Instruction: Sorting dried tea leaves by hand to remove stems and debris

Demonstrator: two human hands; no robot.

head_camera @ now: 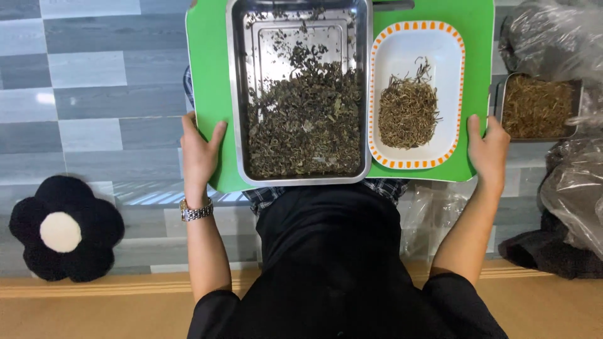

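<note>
Both hands grip green tray [210,75] edges: left hand [200,154], right hand [487,149]; steel pan [233,94] of dried leaves [304,122], white dish [402,53] of stems [408,113] on it.

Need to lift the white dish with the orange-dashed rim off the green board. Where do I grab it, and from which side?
Probably best to take the white dish by its raised rim on the outer long edge, coming from the right hand side. Its other long edge sits tight against the metal tray, leaving no finger room there. Keep it level; the loose pile of dried stems would slide.
</note>
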